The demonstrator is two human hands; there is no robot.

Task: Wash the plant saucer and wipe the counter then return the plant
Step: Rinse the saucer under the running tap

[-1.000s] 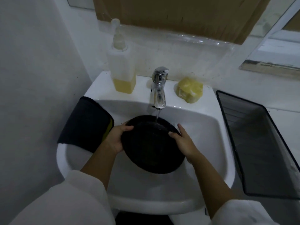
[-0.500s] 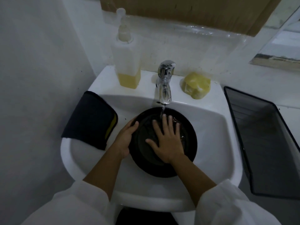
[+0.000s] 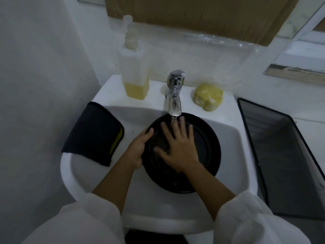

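Note:
A round black plant saucer (image 3: 205, 155) lies in the white sink basin (image 3: 233, 148) under the chrome tap (image 3: 174, 92), from which water runs. My left hand (image 3: 139, 148) grips the saucer's left rim, thumb over the edge. With spread, straight fingers my right hand (image 3: 177, 145) lies flat on the saucer's inside, fingertips beneath the water stream. The plant is not in view.
A dark folded cloth (image 3: 95, 132) with a yellow stripe hangs over the sink's left rim. A soap dispenser (image 3: 133, 73) with yellow liquid stands back left, a yellow sponge (image 3: 208, 96) right of the tap. A black mesh tray (image 3: 284, 155) sits on the counter at right.
My right hand left the saucer's right rim and came down flat on its inside, rubbing under the water. The saucer went from tilted to flatter in the basin. My left hand keeps its grip.

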